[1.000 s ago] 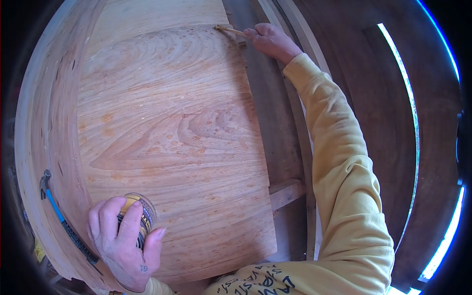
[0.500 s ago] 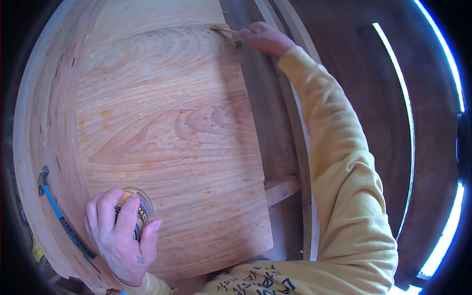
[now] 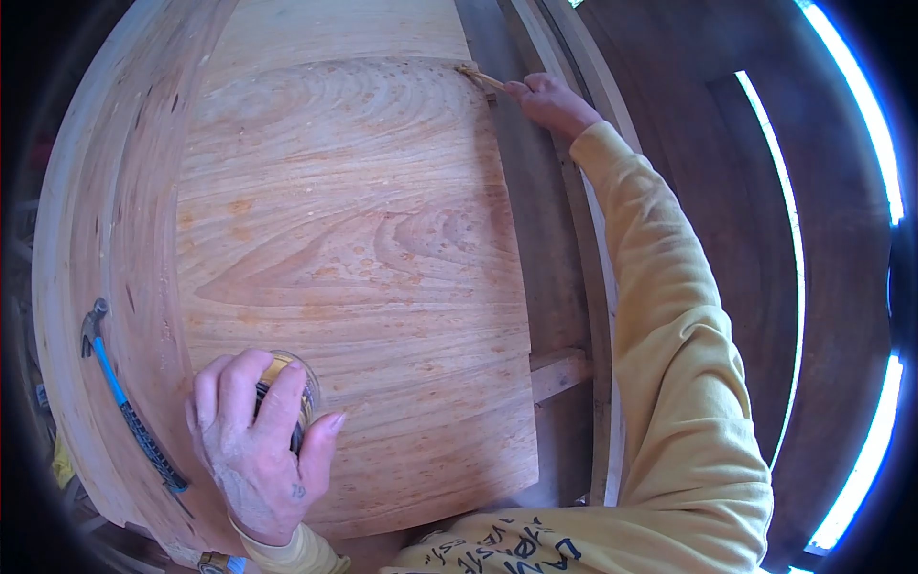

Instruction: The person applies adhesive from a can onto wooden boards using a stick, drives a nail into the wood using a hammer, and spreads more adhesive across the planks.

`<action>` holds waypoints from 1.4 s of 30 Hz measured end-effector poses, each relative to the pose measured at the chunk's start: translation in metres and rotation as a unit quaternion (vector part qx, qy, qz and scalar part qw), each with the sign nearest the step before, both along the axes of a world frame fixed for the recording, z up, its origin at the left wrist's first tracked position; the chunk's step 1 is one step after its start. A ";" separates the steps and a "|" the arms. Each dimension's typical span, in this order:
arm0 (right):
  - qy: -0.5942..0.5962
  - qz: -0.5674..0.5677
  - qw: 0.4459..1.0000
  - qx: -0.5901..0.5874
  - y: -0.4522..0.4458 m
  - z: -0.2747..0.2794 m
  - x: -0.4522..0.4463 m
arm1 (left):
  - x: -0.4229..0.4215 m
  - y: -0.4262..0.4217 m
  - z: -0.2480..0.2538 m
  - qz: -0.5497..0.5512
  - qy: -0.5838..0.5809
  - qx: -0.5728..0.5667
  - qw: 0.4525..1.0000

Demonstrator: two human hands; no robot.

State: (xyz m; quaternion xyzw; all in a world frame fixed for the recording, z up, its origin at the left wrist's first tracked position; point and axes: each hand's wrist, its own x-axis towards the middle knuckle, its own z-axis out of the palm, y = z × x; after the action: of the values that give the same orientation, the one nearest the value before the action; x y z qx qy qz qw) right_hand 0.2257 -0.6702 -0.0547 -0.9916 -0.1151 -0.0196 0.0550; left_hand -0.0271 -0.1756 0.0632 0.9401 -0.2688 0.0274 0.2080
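My right hand (image 3: 555, 103) is closed round the end of a thin wooden stick (image 3: 483, 78), held out at the far right of the view. The stick's tip touches the right edge of a pale wooden panel (image 3: 354, 277) near its far end. At the lower left, the fingers of my left hand (image 3: 263, 440) wrap over the top of a small round can (image 3: 308, 387) with a yellow and dark label. That can is over the near left part of the panel, and my palm hides much of it.
A claw hammer (image 3: 124, 397) with a blue and black handle lies on the wooden board along the left. Frame beams (image 3: 564, 375) show in the gap right of the panel. Dark boards (image 3: 688, 220) with bright slits stand farther right.
The whole view has shifted a little, so the panel and hammer appear farther right. Both hands keep their holds, and the stick's tip remains at the panel's far right corner.
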 end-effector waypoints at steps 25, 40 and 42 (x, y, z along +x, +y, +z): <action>0.071 -0.014 0.947 0.312 0.177 0.038 -0.035 | -0.002 0.007 -0.001 0.015 0.020 -0.006 1.000; 0.026 0.024 0.991 0.129 0.274 0.019 -0.010 | -0.003 0.011 -0.003 0.012 0.020 -0.024 0.999; 0.001 0.045 0.993 0.111 0.274 0.018 -0.014 | -0.002 0.012 -0.002 0.010 0.025 -0.024 0.999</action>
State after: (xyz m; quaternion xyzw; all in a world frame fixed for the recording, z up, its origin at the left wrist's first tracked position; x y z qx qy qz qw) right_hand 0.2120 -0.3966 -0.0362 -0.9733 -0.1566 -0.0284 0.1656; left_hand -0.0295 -0.1640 0.0612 0.9378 -0.2533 0.0120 0.2370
